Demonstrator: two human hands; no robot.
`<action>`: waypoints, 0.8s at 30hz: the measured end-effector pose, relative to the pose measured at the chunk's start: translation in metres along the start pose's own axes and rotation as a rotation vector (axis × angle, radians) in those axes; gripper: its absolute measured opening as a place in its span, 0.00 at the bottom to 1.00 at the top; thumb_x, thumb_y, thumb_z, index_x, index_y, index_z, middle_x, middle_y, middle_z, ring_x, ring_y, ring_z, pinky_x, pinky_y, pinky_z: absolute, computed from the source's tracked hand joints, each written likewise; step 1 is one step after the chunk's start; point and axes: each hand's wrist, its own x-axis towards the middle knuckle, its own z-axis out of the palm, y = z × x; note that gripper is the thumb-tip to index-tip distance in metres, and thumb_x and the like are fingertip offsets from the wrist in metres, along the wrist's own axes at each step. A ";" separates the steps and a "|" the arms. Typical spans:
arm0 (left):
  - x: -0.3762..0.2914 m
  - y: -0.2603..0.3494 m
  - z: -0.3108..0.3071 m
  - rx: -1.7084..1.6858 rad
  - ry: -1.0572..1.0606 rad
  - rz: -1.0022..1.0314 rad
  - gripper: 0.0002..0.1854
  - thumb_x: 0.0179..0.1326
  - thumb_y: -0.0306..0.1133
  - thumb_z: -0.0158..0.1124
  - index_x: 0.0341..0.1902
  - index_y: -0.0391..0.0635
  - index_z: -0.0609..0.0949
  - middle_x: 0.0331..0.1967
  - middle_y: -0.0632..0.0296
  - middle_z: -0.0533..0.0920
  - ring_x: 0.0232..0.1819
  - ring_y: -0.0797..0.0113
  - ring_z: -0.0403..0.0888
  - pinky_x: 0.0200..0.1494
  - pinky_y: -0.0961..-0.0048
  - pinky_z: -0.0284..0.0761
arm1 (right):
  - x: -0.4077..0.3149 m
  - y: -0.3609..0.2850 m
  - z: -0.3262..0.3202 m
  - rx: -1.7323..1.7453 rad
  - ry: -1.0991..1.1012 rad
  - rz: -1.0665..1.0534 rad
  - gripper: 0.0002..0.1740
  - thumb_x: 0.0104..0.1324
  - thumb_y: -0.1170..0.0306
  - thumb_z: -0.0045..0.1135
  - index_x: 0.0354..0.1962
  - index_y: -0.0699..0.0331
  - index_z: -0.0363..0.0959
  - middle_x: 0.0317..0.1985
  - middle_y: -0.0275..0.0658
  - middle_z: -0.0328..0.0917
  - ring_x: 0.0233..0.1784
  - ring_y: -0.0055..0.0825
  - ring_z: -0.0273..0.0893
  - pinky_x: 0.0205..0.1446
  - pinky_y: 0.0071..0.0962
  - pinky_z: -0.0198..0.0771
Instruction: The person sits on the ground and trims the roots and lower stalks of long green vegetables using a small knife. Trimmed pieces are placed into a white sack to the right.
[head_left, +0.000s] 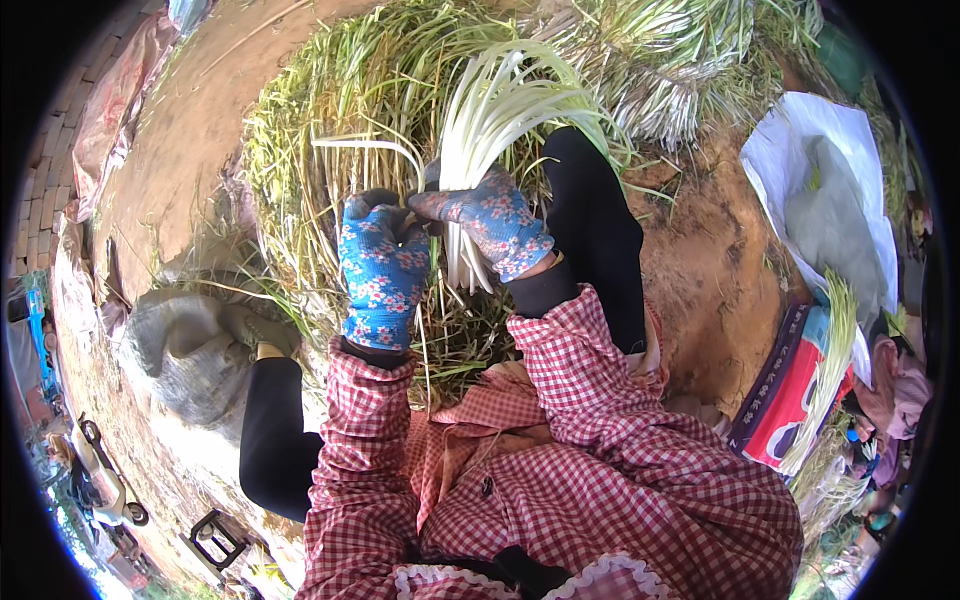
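Note:
My right hand (491, 221), in a blue flowered glove with dark fingers, is closed around a bundle of long white-and-green vegetable stalks (491, 124). The bundle's white ends poke out below the hand, and its tops fan up and to the right. My left hand (382, 270), gloved alike, is right beside it, fingers bent and tips pinched against a single thin stalk (367, 143). That stalk curves out to the left above the hand; where it passes between the fingertips is partly hidden. Beneath both hands lies a large heap of green and yellowed stalks (337, 97).
More stalks (675, 75) lie at the top right. On the right are a white sack (855, 142) and a small bunch of stalks (829, 367) on a printed red-and-purple bag (772, 397). A grey sack (191, 352), a small stool (216, 540) and a scooter (109, 480) are at the left.

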 end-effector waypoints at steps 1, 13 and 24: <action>0.000 -0.003 0.000 0.067 -0.001 0.009 0.06 0.47 0.23 0.67 0.29 0.33 0.80 0.40 0.57 0.77 0.33 0.64 0.79 0.40 0.73 0.74 | 0.001 0.002 0.001 -0.008 0.034 -0.018 0.21 0.50 0.76 0.68 0.42 0.71 0.73 0.33 0.38 0.80 0.34 0.24 0.78 0.41 0.23 0.75; -0.042 -0.073 -0.089 -0.081 -0.207 -0.280 0.05 0.50 0.23 0.67 0.30 0.36 0.81 0.24 0.62 0.80 0.25 0.75 0.75 0.32 0.77 0.71 | -0.002 -0.023 -0.014 0.427 0.473 -0.112 0.18 0.52 0.83 0.63 0.41 0.70 0.68 0.31 0.48 0.79 0.29 0.31 0.81 0.32 0.25 0.78; -0.046 -0.137 -0.109 0.384 0.083 -0.157 0.03 0.44 0.24 0.65 0.24 0.40 0.81 0.27 0.55 0.79 0.29 0.56 0.78 0.36 0.66 0.73 | 0.003 -0.021 -0.032 0.548 0.654 -0.324 0.18 0.51 0.85 0.62 0.38 0.64 0.67 0.28 0.40 0.75 0.24 0.29 0.78 0.28 0.26 0.77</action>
